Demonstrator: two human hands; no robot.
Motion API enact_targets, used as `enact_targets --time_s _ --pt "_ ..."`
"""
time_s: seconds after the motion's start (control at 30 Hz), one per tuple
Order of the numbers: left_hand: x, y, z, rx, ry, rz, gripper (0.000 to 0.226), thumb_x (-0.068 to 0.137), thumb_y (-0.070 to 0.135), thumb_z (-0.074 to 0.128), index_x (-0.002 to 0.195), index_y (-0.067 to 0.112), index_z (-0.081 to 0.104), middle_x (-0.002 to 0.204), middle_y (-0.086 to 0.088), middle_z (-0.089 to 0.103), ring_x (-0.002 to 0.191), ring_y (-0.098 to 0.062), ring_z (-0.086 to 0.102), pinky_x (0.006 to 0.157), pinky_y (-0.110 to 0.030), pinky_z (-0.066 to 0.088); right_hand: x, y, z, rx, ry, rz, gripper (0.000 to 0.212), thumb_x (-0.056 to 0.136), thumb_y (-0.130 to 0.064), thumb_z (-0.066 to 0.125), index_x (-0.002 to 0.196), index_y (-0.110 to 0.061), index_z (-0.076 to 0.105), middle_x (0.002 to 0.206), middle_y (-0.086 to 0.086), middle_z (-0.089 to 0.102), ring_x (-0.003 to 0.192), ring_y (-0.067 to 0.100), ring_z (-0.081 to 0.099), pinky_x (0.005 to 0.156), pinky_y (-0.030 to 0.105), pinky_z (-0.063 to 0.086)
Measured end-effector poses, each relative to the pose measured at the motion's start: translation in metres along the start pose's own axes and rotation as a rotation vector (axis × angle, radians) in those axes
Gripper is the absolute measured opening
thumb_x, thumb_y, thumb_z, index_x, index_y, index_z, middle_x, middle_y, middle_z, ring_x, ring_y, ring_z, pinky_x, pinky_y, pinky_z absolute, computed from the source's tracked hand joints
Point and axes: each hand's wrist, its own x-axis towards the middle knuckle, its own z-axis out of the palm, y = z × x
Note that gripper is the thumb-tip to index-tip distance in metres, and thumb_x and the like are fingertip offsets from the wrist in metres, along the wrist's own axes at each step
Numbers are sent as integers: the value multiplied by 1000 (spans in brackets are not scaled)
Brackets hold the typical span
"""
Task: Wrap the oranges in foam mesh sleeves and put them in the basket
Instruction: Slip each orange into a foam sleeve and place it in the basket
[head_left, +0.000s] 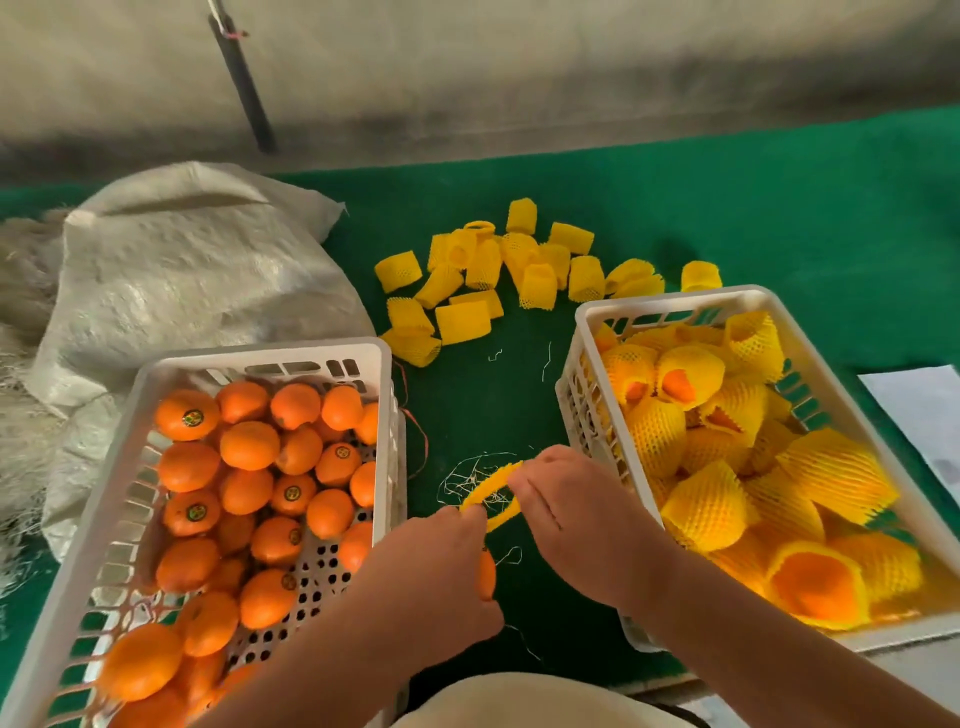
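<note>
Between the two baskets, over the green counter (675, 208): both hands stretching a sleeve (491, 496) wide to admit the orange (487, 574); left hand (441, 566) cradling fruit, pinching rim; right hand (566, 512) pinching opposite edge.

Tabletop (779, 208): green cloth cover, matt, felt-like. Both baskets, left (270, 358) and right (670, 301): white moulded plastic, smooth, perforated walls. Loose sleeves (462, 322): yellow foam mesh, matt, open net texture. Bare oranges (249, 444): slightly glossy peel, finely pitted, several with small printed stickers. Sack (182, 270): woven whitish fabric, coarse, frayed edge. Paper sheet (919, 410): white, flat, matt.
</note>
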Motion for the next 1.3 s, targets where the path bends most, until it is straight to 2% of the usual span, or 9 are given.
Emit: enact_targets --time_s 0.1,0.23,0.37,0.47,0.63,0.83,1.07,1.17,1.3 --pt "1 3 12 51 63 -87 58 84 57 70 128 32 41 101 13 40 90 -8 47 69 -22 36 5 7 6 -156 73 124 47 107 -56 37 78 -28 60 68 -12 53 70 8 57 78 24 54" --pt "-2 1 15 -108 90 -153 59 77 58 69 124 33 44 107 16 48 93 -7 51 70 -22 39 2 4 18 -225 3 119 30 103 -48 55 96 -24 72 85 -8 66 85 11 58 90 31 53" --pt "-5 -12 3 -634 63 -259 82 75 48 81 146 34 43 107 12 53 87 -13 68 61 -21 56 -3 -5 23 -197 -52 9 23 104 -33 50 98 -25 71 86 -9 63 83 11 52 83 33 45" --pt "-9 -18 -6 -1084 56 -347 77 75 36 90 141 37 51 112 6 48 93 -24 68 58 -27 61 -9 -14 23 -104 -42 -17 11 101 -24 62 106 -25 71 102 -4 53 83 11 48 77 31 50" --pt "-11 -16 -7 -1424 36 -367 77 48 44 93 118 38 64 122 -13 58 86 -32 78 64 -38 63 -17 -16 28 -81 -145 -23 34 85 -4 73 112 -24 66 132 -2 36 95 10 47 80 21 46" --pt "-14 -4 -10 -1945 -28 -458 77 61 31 98 128 20 60 128 -28 62 86 -44 75 55 -38 59 -14 -18 34 60 -172 45 45 88 -12 75 123 -26 52 134 -8 35 96 10 55 82 25 54" --pt "-16 1 -1 -1838 7 -300 68 68 18 88 129 18 58 126 -22 63 98 -37 76 69 -43 62 -19 -14 31 274 -120 107 49 88 -21 78 123 -33 47 128 -15 30 89 7 59 72 11 50" --pt "-15 3 3 -1545 64 -278 54 83 14 83 131 22 60 126 -10 61 101 -31 74 71 -40 64 -21 -15 26 320 -82 125 51 89 -29 78 124 -37 42 133 -18 27 92 8 59 69 6 46" --pt "-18 7 13 -1067 291 -229 67 79 42 86 135 37 51 117 13 55 90 -20 72 64 -28 63 -32 -24 24 305 -34 95 61 90 -36 78 129 -44 31 145 -18 20 84 -1 51 66 -11 33"
